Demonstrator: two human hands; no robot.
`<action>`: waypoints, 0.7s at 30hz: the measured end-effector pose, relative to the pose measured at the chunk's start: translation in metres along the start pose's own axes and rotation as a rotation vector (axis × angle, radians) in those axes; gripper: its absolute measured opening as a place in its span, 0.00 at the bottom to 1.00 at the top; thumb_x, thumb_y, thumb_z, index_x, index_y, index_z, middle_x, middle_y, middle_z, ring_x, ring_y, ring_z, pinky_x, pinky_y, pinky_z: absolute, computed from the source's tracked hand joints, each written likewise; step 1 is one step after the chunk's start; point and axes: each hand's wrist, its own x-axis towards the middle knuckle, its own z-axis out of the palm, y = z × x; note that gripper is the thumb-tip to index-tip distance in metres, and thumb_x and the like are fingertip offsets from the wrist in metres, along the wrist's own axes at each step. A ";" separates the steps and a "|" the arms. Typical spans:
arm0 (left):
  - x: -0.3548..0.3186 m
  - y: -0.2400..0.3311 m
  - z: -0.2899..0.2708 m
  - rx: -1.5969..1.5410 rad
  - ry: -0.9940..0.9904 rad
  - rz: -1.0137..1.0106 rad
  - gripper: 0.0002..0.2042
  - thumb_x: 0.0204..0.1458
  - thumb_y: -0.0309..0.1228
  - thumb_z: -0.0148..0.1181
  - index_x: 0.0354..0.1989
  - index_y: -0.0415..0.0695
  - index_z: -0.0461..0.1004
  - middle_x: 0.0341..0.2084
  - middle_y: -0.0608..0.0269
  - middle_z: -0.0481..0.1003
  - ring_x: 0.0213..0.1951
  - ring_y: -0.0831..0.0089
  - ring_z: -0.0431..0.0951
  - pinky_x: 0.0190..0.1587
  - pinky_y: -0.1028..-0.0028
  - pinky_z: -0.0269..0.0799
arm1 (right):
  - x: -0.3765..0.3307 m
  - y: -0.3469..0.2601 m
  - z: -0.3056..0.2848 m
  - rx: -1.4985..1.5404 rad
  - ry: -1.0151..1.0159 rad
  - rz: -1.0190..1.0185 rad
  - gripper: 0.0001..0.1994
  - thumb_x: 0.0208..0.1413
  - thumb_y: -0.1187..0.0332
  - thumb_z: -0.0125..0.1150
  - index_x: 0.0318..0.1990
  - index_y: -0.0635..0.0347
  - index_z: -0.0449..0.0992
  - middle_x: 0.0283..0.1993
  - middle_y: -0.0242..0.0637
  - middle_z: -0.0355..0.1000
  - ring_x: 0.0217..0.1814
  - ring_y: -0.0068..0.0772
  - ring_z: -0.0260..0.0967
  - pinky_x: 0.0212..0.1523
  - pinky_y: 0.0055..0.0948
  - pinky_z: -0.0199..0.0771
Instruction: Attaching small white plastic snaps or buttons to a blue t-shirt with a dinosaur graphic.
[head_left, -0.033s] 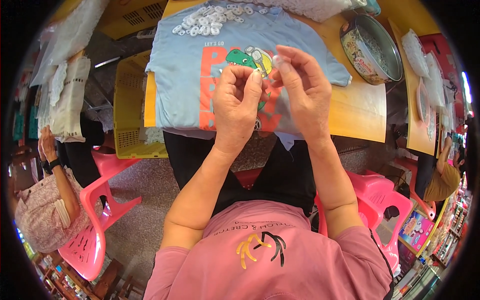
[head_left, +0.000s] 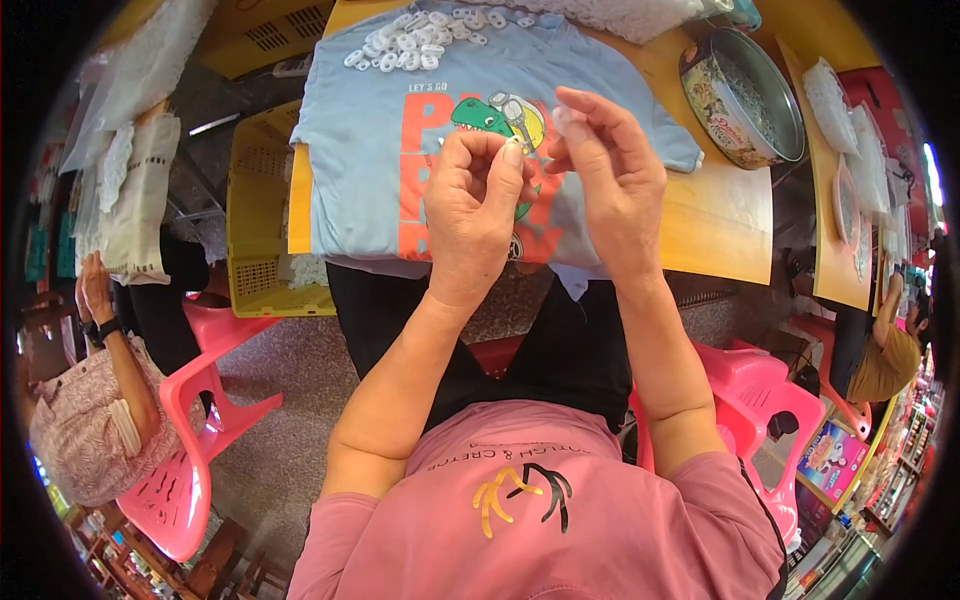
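Pinching a small whitish piece [head_left: 561,119] above centre, your right hand [head_left: 612,175] faces your left hand [head_left: 478,195], thumb and forefinger together, hold unclear. This piece seems midway; many white pieces [head_left: 408,42] lie loose at top.

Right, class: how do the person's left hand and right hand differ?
The left hand curls its fingers inward, while the right hand holds its index finger straighter. The right hand grips a pale piece; in the left hand's pinch, too little shows to tell what, if anything, is held. Both are bare and raised above the blue shirt.
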 end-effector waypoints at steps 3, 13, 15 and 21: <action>0.000 0.000 0.000 -0.013 0.011 -0.005 0.04 0.61 0.26 0.54 0.39 0.39 0.67 0.30 0.64 0.74 0.29 0.82 0.75 0.33 0.81 0.74 | 0.001 0.000 -0.007 0.024 -0.005 0.060 0.11 0.64 0.71 0.53 0.51 0.65 0.74 0.37 0.31 0.72 0.36 0.19 0.70 0.38 0.21 0.74; 0.001 -0.001 -0.001 -0.016 -0.015 0.001 0.04 0.61 0.27 0.54 0.39 0.40 0.67 0.29 0.65 0.74 0.29 0.83 0.74 0.32 0.81 0.72 | 0.003 -0.001 -0.011 0.191 -0.117 0.407 0.12 0.63 0.62 0.56 0.45 0.62 0.76 0.29 0.28 0.70 0.26 0.15 0.64 0.23 0.17 0.65; 0.001 -0.002 -0.003 -0.001 -0.025 0.006 0.04 0.61 0.27 0.54 0.39 0.40 0.68 0.29 0.65 0.74 0.29 0.83 0.74 0.31 0.82 0.72 | 0.004 -0.001 -0.010 0.224 -0.152 0.455 0.13 0.63 0.60 0.57 0.44 0.61 0.76 0.28 0.28 0.70 0.24 0.15 0.63 0.22 0.16 0.63; 0.001 -0.003 -0.003 -0.030 -0.054 0.001 0.05 0.62 0.28 0.54 0.39 0.40 0.68 0.29 0.66 0.74 0.28 0.83 0.73 0.32 0.82 0.71 | 0.011 -0.002 -0.014 0.367 -0.210 0.590 0.11 0.63 0.61 0.57 0.43 0.60 0.76 0.26 0.26 0.68 0.23 0.15 0.62 0.21 0.16 0.61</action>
